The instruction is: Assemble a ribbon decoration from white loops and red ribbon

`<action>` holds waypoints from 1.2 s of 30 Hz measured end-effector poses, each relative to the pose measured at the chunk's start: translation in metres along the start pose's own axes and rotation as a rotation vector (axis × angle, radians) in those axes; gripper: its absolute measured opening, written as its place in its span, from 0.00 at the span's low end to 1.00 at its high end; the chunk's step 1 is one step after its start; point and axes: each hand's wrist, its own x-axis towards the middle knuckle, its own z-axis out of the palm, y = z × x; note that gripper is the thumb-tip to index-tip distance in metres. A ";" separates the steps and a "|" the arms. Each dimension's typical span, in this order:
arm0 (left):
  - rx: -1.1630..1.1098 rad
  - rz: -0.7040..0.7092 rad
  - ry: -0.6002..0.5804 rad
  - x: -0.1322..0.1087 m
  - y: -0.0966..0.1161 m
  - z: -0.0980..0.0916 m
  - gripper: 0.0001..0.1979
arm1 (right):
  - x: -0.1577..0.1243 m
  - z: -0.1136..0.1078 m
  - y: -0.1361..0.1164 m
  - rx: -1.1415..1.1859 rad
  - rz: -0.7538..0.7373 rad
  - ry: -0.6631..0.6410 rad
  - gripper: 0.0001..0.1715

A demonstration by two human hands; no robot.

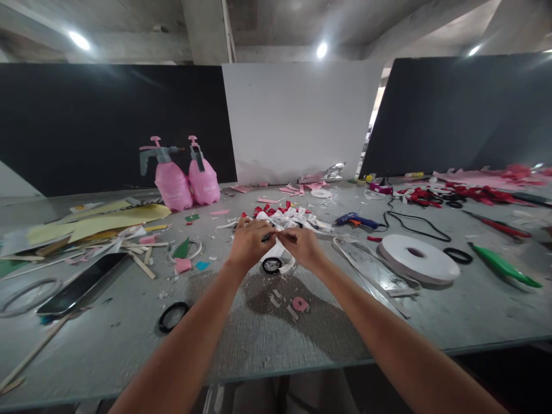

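My left hand (pixel 250 241) and my right hand (pixel 304 247) meet over the middle of the table, with thumbs and fingertips pinched together. A white ribbon (pixel 278 251) shows just below the fingertips and appears to be held between them; the exact grip is hidden. Something small and dark shows at the left fingers, too small to name. Under the hands lies a black hair tie (pixel 271 265) against the white ribbon. Right behind the fingers is a pile of white and red ribbon bows (pixel 293 216).
To the right are a blue glue gun (pixel 357 220), a white ribbon roll (pixel 418 259) and a green tool (pixel 502 264). On the left lie a phone (pixel 84 283), another black hair tie (pixel 173 317) and yellow paper (pixel 107 223). Two pink spray bottles (pixel 173 187) stand behind.
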 end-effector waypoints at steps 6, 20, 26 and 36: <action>-0.011 -0.047 0.021 0.000 -0.002 -0.001 0.04 | -0.001 0.001 -0.002 0.086 0.006 0.027 0.16; -0.984 -0.384 -0.164 0.012 -0.003 0.006 0.21 | 0.004 -0.008 -0.005 0.542 0.155 0.005 0.21; -0.938 -0.469 -0.282 0.009 -0.005 -0.005 0.20 | 0.008 -0.016 0.001 0.640 0.257 0.001 0.21; -0.765 -0.556 -0.135 0.007 -0.040 -0.013 0.18 | 0.016 -0.040 0.033 0.486 0.386 0.150 0.24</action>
